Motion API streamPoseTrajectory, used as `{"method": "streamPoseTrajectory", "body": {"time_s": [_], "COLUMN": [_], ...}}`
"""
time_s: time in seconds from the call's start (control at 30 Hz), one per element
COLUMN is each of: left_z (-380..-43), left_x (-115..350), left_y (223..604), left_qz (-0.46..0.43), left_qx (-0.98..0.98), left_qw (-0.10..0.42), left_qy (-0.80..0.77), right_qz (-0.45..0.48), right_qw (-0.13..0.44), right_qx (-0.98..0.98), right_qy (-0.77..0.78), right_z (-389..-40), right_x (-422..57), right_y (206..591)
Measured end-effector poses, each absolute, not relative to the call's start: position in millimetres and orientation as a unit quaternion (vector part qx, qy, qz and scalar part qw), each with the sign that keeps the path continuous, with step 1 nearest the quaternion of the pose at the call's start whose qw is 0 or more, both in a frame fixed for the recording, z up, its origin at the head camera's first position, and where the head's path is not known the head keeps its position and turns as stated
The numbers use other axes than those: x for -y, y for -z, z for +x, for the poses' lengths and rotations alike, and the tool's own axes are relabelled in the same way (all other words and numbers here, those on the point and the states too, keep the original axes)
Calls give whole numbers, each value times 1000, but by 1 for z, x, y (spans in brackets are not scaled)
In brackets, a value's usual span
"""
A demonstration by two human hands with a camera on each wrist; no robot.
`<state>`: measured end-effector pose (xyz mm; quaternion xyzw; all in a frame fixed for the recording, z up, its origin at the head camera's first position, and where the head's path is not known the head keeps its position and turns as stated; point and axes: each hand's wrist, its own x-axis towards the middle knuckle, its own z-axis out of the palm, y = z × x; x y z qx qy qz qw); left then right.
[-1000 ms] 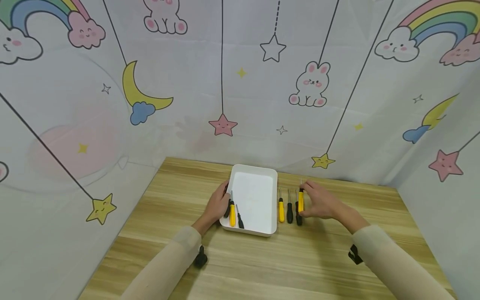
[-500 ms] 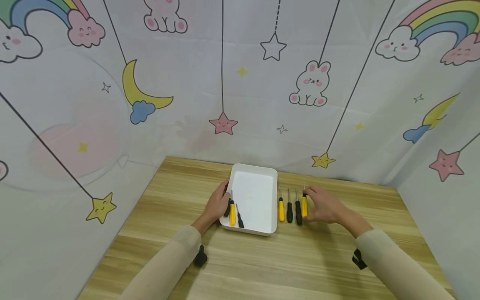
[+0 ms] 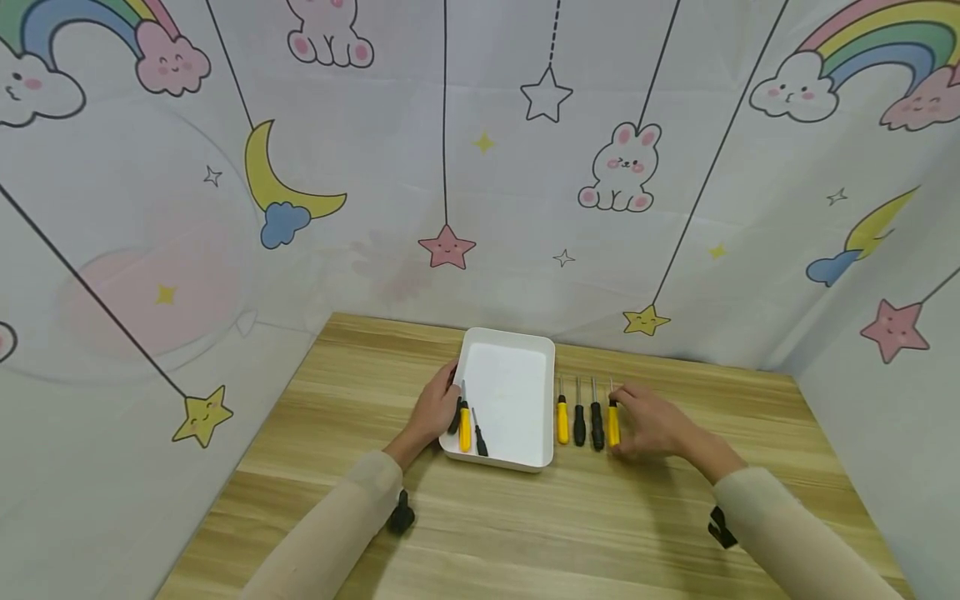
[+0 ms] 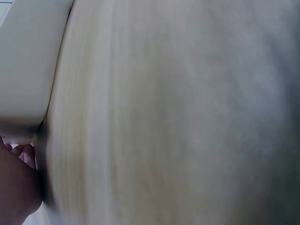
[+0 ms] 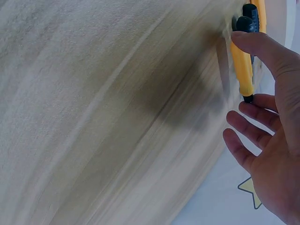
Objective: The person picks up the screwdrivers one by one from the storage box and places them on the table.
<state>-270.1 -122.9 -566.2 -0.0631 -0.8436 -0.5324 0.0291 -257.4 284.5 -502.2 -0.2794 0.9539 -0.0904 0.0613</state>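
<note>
On the left rim of a white tray (image 3: 513,392), my left hand (image 3: 435,408) holds the side wall, its thumb over the inside. A yellow-handled screwdriver (image 3: 465,427), a small black screwdriver (image 3: 481,440) and a black handle (image 3: 454,419) partly covered by the hand lie in the tray. At the right end of a row on the table, my right hand (image 3: 651,423) pinches a yellow screwdriver (image 5: 242,65) lengthwise. In the right wrist view its thumb (image 5: 255,43) is at the butt and a fingertip at the black collar; the other fingers stay loose.
Left of the held screwdriver are two black screwdrivers, one thick (image 3: 597,427) and one slimmer (image 3: 579,427), then another yellow screwdriver (image 3: 562,422) beside the tray. They stand parallel on the wooden table (image 3: 510,533). A printed curtain (image 3: 510,192) closes off the back.
My right hand has moved right and toward me with the yellow screwdriver, from over the thick black one to beside it, and lowered it. The left hand and tray have not moved.
</note>
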Motion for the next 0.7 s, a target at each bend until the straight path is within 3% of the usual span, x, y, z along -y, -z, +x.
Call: {"method": "streamPoseTrajectory", "body": {"time_s": [0.7], "left_z": [-269], "left_x": [123], "left_y": [565], "left_qz": [-63], "left_qx": [845], "left_qw": [29], "left_qy": [530], "right_qz": [-292], "right_qw": [68], "right_qx": [-950], "right_qy": [89], "right_z": [-256], "right_x": [-288], "right_y": [508]}}
